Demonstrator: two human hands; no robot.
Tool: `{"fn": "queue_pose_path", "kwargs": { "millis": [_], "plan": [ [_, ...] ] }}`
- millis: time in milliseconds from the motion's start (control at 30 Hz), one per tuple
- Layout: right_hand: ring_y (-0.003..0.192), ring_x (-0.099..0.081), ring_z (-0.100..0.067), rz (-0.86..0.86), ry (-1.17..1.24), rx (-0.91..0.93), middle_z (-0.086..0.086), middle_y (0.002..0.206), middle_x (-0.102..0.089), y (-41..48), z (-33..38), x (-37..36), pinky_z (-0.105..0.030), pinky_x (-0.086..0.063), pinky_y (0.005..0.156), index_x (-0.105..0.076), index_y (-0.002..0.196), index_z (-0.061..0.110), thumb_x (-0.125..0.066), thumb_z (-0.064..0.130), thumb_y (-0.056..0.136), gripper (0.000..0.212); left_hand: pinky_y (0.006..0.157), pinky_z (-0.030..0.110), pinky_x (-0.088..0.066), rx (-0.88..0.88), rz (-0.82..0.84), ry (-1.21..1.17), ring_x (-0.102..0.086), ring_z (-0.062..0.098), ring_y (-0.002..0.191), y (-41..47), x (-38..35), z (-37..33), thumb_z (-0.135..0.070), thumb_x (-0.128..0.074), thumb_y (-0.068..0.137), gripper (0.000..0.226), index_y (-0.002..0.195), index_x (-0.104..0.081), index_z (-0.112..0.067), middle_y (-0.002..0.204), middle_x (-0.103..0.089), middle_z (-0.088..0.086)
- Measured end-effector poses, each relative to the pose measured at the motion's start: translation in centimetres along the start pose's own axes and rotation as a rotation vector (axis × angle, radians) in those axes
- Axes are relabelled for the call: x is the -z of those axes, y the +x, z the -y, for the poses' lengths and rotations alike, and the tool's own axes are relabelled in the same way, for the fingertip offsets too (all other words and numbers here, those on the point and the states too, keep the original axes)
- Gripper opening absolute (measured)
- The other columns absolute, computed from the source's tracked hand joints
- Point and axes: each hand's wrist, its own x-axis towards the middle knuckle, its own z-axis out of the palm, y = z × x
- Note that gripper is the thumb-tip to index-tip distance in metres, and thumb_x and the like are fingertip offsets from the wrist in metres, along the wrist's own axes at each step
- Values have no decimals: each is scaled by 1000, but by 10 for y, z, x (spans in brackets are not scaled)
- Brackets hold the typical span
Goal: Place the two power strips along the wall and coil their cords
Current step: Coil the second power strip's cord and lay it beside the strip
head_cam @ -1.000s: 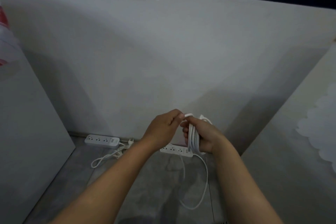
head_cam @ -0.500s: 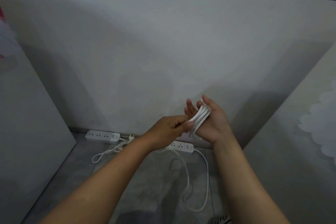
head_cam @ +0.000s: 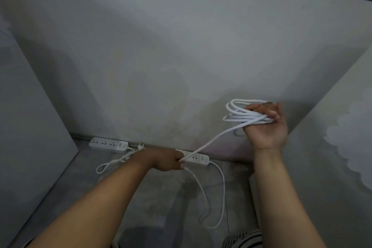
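We hold the coil (head_cam: 244, 116) of white cord in the right hand (head_cam: 266, 129), raised in front of the wall (head_cam: 161, 56). The fingers curl over the loops so that the turns lie stacked across the palm. The left hand (head_cam: 169, 160) is low, just in front of the right power strip (head_cam: 198, 158), and pinches the free cord (head_cam: 211, 141) between thumb and fingers. The free cord runs taut from this pinch up to the coil. We judge that the tension serves to measure the next turn and lay it without a twist. Below the pinch, the slack (head_cam: 220, 197) lies in a loop on the floor (head_cam: 151, 197) and returns to the end of the right power strip. Both strips lie against the foot of the wall. The left power strip (head_cam: 108, 144) has the loose cord (head_cam: 112, 164) beside it, with the plug (head_cam: 141, 145) near the wall. We judge that this cord is not yet coiled.
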Motion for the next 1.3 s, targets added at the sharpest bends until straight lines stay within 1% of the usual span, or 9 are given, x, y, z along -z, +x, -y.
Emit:
{"fn": "queue_pose_path", "kwargs": {
  "millis": [267,433,533,633,767,867,967,1133,1300],
  "plan": [
    [44,-36,-6,-328,68,261,5,32,-36,1,34,17,-18,-35,76,-34,36,15,-40,8,58,24,72,21,-43,7,143,-307,-54,8,102,-1,6,11,-13,-51,94,20,109,-63,-21,108,-62,-6],
    [57,-34,-13,-468,-59,360,2,41,-36,2,47,24,-21,-34,102,-34,38,16,-42,8,59,23,81,29,-51,-15,187,-452,-67,11,92,-4,10,9,-18,-51,96,19,103,-68,-25,94,-71,-7],
    [45,-40,-6,-311,-125,151,8,34,-37,-2,42,12,-19,-44,74,-37,38,17,-42,11,63,27,87,37,-56,4,113,-348,-70,17,78,3,3,5,-16,-57,93,19,107,-70,-11,89,-72,9],
    [34,-40,-1,-254,-520,-134,8,34,-36,-1,30,-10,-18,-37,67,-45,45,19,-47,19,74,29,58,20,-56,20,-28,-267,-62,4,51,10,-4,-1,-26,-63,90,15,95,-72,-16,78,-71,10],
    [31,-35,-8,-355,-990,-456,8,39,-33,-4,15,-13,-21,-41,50,-49,62,16,-55,19,75,15,49,14,-39,52,-447,-241,-56,11,61,20,5,-6,-33,-59,92,23,91,-73,-14,75,-65,3],
    [30,-37,-11,-473,-1175,-644,3,39,-36,-7,-1,4,-18,-36,38,-48,65,14,-51,15,89,24,51,21,-38,86,-720,-517,-47,14,57,24,18,-17,-31,-59,92,29,82,-68,-5,70,-56,4],
    [33,-42,-14,-540,-1334,-725,0,41,-42,-5,-17,26,-17,-38,39,-49,66,12,-50,17,95,29,48,17,-44,53,-715,-981,-47,12,56,22,26,-37,-24,-58,93,21,85,-67,-7,68,-53,3],
    [47,-61,-18,-661,-1309,-514,-8,49,-62,3,-38,49,-24,-53,47,-60,80,0,-54,6,93,15,63,19,-46,-111,-587,-976,-52,11,70,21,24,-66,-14,-41,100,27,114,-64,-18,83,-57,0],
    [67,-61,-19,-646,-896,-203,-11,69,-62,18,-35,55,-30,-50,76,-61,81,2,-45,0,92,20,58,19,-50,-192,-427,-926,-56,10,67,22,17,-65,-14,-49,97,18,106,-65,-18,81,-60,0]
  ]
}}
